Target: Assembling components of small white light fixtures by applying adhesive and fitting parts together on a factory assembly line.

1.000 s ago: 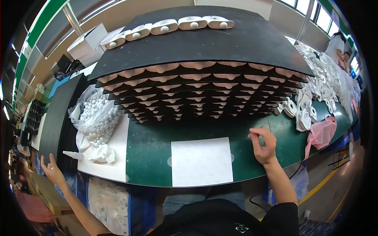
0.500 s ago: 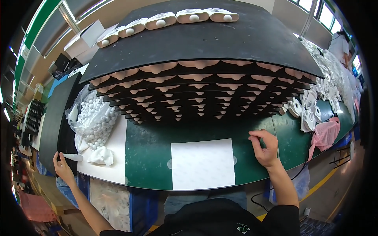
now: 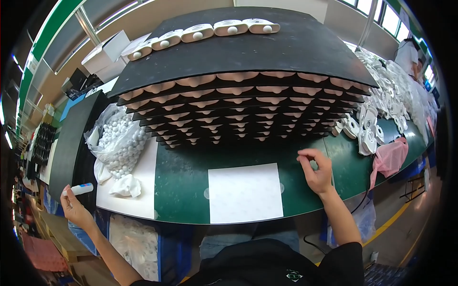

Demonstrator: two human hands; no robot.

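Note:
My left hand (image 3: pixel 78 211), at the far left by the table's edge, pinches a small white bottle (image 3: pixel 81 189) with a coloured label near one end. The bottle lies almost level in the fingertips, beside a stack of black boards (image 3: pixel 71 143). Over the green table (image 3: pixel 181 190), right of a white sheet of paper (image 3: pixel 244 193), my right hand (image 3: pixel 317 172) is closed with thumb and fingers curled together. What it holds, if anything, is too hidden to name. A tall stack of black trays (image 3: pixel 248 55) stands ahead, with rounded white parts between its layers.
A row of white oval parts, each with a ball (image 3: pixel 232 30), sits on the top tray. Left of the stack are a clear bag of white balls (image 3: pixel 117 140) and a crumpled white cloth (image 3: pixel 126 186). White parts (image 3: pixel 369 128) and pink mesh (image 3: pixel 390 157) lie at right.
The bottle has turned in my left hand, so its labelled end now shows to the right. My right hand has shifted slightly up and left in view. The whole view has moved a little.

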